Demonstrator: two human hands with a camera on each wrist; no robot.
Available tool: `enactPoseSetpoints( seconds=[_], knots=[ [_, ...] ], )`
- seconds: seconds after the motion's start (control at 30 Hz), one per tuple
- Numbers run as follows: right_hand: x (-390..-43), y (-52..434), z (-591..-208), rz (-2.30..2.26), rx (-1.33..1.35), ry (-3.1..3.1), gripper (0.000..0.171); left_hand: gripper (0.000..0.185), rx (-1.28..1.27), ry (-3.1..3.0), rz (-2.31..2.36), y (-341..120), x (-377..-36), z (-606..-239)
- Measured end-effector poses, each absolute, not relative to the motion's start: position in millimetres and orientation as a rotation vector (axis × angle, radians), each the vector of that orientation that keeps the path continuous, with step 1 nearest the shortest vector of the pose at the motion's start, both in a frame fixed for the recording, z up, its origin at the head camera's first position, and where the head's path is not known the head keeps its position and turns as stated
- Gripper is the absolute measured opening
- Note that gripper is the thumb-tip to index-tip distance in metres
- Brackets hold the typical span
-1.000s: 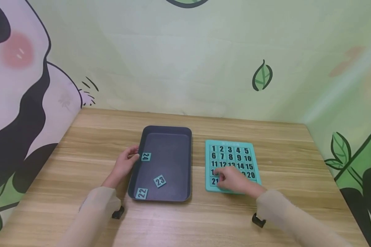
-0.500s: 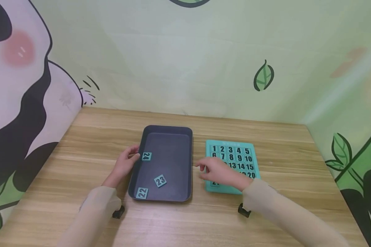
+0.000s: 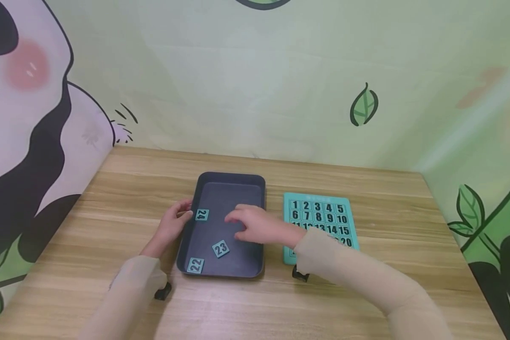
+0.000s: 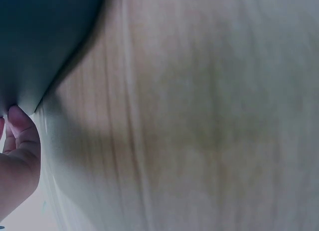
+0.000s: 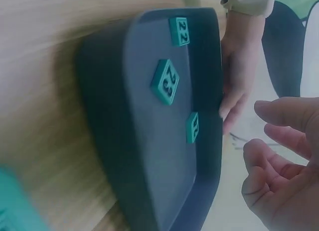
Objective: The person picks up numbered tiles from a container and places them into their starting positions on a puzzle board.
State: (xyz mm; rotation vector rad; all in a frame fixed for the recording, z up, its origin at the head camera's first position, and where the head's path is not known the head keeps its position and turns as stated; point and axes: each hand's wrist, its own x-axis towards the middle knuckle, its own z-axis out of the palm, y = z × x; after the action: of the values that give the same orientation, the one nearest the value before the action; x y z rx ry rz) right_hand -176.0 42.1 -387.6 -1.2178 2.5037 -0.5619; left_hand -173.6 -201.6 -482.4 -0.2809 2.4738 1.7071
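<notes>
Surface: wooden tabletop boxed in by pale green walls printed with leaves and a cartoon figure; the dark tray is the landmark for everything below.
Tray: a rectangular dark tray with rounded corners, standing near the middle of the tabletop.
Tiles in tray: tile 24 leans against the tray's left wall, tile 23 lies turned at an angle on the tray floor nearer the front, tile 22 sits in the tray's front-left corner.
Left hand: the left hand rests against the outside of the tray's left rim, fingers lightly curved onto the rim just beside tile 24, holding no tile.
Right hand: the right hand hovers over the tray's right half with fingers loose and spread, empty; the right wrist view shows the palm bare. It is above and to the right of tile 23, near it but not touching.
Board: a teal number board lies just right of the tray, apart from it, with numbered tiles in rows; its front-left part is hidden by the right sleeve.
Open room: bare wood lies left of, behind and in front of the tray; the tray's far half holds no tiles.
</notes>
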Motion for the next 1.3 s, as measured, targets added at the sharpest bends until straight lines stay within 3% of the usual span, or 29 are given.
enactPoseSetpoints(
  seconds=[0.9, 1.3],
  knots=[
    [-152.9, -34.6, -447.8, -0.359, -1.288, 2.296, 0.057, 0.041, -0.261, 2.474, 1.697, -204.0, -176.7, -481.1],
    [-147.0, -40.9, -453.4, -0.22, -1.35, 2.348, 0.048, 0.041, -0.253, 2.487, 1.689, -203.9, -175.2, -484.0]
  ],
)
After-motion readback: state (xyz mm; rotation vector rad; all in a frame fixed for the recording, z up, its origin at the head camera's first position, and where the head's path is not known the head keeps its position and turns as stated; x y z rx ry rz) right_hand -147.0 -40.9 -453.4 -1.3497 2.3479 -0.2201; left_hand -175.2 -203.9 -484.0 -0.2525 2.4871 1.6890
